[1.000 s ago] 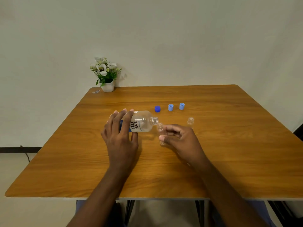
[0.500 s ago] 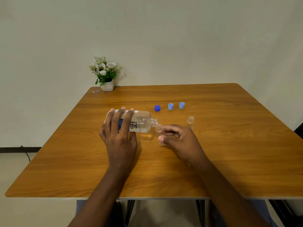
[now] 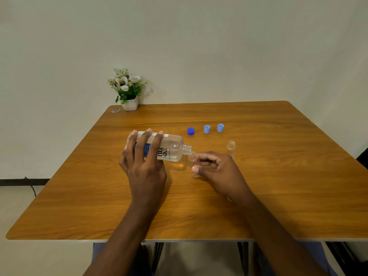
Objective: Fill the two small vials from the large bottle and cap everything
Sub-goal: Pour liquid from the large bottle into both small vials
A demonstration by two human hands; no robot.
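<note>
My left hand (image 3: 145,166) grips the large clear bottle (image 3: 171,149), which lies tipped on its side with its open neck pointing right. The neck meets the mouth of a small clear vial (image 3: 193,157) that my right hand (image 3: 217,172) pinches between thumb and fingers above the table (image 3: 278,196). The hand hides much of this vial. A second small vial (image 3: 231,147) stands upright and uncapped, just right of my right hand. Behind them lie a dark blue cap (image 3: 190,131) and two light blue caps (image 3: 207,129) (image 3: 220,127) in a row.
A white pot of flowers (image 3: 128,90) stands at the table's far left corner, with a small clear scrap (image 3: 115,111) beside it. A wall rises right behind the table. Dark table legs show below the near edge.
The large bottle has tilted further, its base lifting and moving left while the neck stays at the vial's mouth. My right hand holds the vial in about the same place.
</note>
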